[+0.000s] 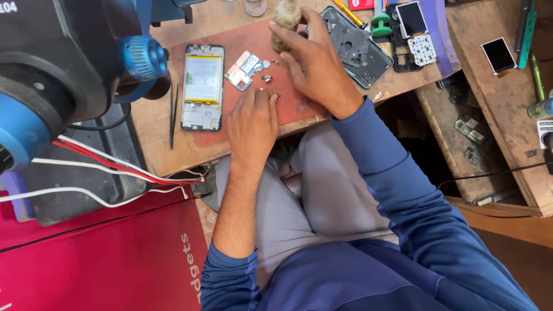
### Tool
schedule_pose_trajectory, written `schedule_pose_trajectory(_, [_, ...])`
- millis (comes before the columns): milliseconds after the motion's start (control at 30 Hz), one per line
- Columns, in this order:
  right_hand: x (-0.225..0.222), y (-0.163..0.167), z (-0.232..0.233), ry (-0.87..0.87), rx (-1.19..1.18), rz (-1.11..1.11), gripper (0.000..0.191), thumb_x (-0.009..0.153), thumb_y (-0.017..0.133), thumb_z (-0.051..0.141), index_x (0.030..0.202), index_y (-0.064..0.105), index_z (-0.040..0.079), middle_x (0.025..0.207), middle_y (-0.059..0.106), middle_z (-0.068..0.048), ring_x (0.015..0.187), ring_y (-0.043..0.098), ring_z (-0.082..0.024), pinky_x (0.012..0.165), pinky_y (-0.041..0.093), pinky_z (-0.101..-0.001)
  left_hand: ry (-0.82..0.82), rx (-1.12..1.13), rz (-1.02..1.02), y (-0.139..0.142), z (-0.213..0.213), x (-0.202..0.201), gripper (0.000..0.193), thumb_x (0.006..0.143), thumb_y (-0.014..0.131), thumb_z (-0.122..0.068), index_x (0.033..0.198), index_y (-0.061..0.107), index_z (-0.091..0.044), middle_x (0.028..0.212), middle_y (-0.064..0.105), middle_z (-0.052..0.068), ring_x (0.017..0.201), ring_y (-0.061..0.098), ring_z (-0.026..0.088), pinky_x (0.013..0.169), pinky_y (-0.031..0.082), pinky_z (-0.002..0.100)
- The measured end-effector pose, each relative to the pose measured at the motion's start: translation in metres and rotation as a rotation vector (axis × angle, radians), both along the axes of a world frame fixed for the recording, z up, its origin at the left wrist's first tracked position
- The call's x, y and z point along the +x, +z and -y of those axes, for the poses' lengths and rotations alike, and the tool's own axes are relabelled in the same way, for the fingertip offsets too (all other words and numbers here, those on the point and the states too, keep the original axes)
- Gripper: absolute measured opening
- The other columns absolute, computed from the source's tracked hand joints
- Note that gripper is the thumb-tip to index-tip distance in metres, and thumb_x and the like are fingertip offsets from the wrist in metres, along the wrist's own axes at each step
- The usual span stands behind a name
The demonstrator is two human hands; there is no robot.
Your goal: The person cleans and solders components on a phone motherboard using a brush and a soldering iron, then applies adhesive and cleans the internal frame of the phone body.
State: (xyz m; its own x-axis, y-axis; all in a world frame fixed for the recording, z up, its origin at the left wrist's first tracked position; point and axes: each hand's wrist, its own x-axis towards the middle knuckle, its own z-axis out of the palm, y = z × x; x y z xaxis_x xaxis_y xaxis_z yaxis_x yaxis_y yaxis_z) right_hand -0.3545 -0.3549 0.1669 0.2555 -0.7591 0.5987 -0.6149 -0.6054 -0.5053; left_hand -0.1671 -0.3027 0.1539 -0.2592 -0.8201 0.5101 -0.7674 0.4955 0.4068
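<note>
Blue-sleeved arms fill the lower right of the frame, above a lap in grey trousers, seen from a camera looking straight down. At the lower left lies a red box point(103, 262), and above it a large black and blue machine point(52, 75) fills the upper left corner, with red and white wires point(115, 170) trailing from it.

Both arms reach up to a wooden workbench point(155, 135) covered in the middle by a reddish-brown mat point(230, 124). The left hand point(252, 124) rests on the mat just left of centre, fingers curled down with the tips pinching at something tiny; what it holds is too small to tell. The right hand point(314, 63), at upper centre, is closed around a small grubby bottle point(285, 20), held upright with its base on the mat.

Just left of the hands lies an opened phone point(202, 86), back removed, its pale yellow battery showing. Between the phone and the right hand sits a small circuit board point(245, 70), with loose small parts beside it. Black tweezers point(173, 115) lie on the wood left of the phone. Behind the right hand rests a dark phone back cover point(360, 49). At the upper right are small screens point(498, 55), more phone parts and hand tools.
</note>
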Motion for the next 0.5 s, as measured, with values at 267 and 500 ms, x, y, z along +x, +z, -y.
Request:
schedule_pose_trajectory(267, [-0.009, 0.013, -0.068, -0.107, -0.003, 0.277, 0.036, 0.098, 0.074, -0.001, 0.127, 0.054, 0.000, 0.126, 0.055, -0.016, 0.124, 0.060, -0.035, 0.103, 0.053, -0.0358, -0.037, -0.065, -0.126, 0.003, -0.008, 0.003, 0.008, 0.095, 0.070, -0.011, 0.101, 0.067, -0.006, 0.092, 0.062, 0.011, 0.085, 0.064, 0.034, 0.070, 0.050, 0.047])
schedule_pose_trajectory(500, [-0.012, 0.015, -0.137, -0.225, 0.168, 0.282, 0.047, 0.082, 0.076, 0.003, 0.125, 0.060, -0.003, 0.113, 0.068, -0.016, 0.102, 0.072, -0.026, 0.092, 0.056, -0.0326, -0.043, -0.003, -0.205, 0.006, -0.006, 0.004, 0.006, 0.095, 0.073, -0.013, 0.096, 0.071, -0.008, 0.088, 0.064, 0.007, 0.081, 0.065, 0.029, 0.068, 0.051, 0.043])
